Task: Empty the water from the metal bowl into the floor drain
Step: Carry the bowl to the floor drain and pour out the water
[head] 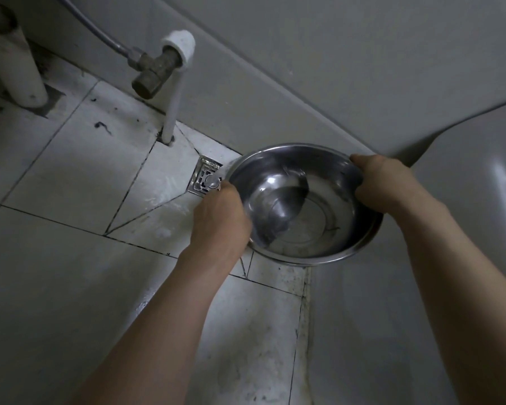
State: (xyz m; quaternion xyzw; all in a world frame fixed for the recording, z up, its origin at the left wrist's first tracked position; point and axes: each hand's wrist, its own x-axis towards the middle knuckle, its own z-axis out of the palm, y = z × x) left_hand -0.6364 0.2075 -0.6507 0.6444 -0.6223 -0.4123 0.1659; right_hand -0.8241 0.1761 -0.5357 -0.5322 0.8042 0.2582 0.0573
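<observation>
A shiny metal bowl (319, 217) is held above the white tiled floor, tilted down toward the left. Water lies pooled in its lower left part. My left hand (221, 216) grips the bowl's left rim and my right hand (383, 182) grips the far right rim. A square metal floor drain (205, 179) sits in the floor just left of the bowl, partly covered by the bowl's rim and my left hand. The tiles around the drain look wet.
A white pipe (174, 95) with a corroded valve (154, 70) and a hose rises from the floor behind the drain. A thick white pipe (15, 68) stands at far left. Grey walls (319, 68) close in behind and on the right.
</observation>
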